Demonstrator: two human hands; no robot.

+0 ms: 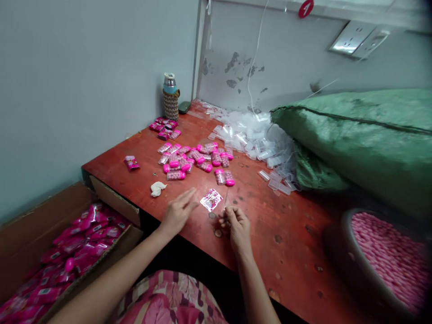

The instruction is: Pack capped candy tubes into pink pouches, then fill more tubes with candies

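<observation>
My left hand (178, 212) reaches over the table's front part with its fingers stretched out and nothing in them. Just right of its fingertips lies a small flat pink-and-white printed wrapper (211, 200), shiny under the light. My right hand (238, 226) is closed in a pinch beside that wrapper. A faint clear edge shows at its fingertips, too thin to name. Behind both hands lie several clear bottles with pink caps (176, 175), filled with pink balls. A crumpled white scrap (158, 188) rests left of my left hand.
Clear empty plastic containers (241, 135) are heaped at the back, beside a big green sack (364, 130). A dark tub (347, 252) of pink pellets stands right. A cardboard box (116, 198) holds pink packets at lower left. A flask (170, 101) stands in the corner.
</observation>
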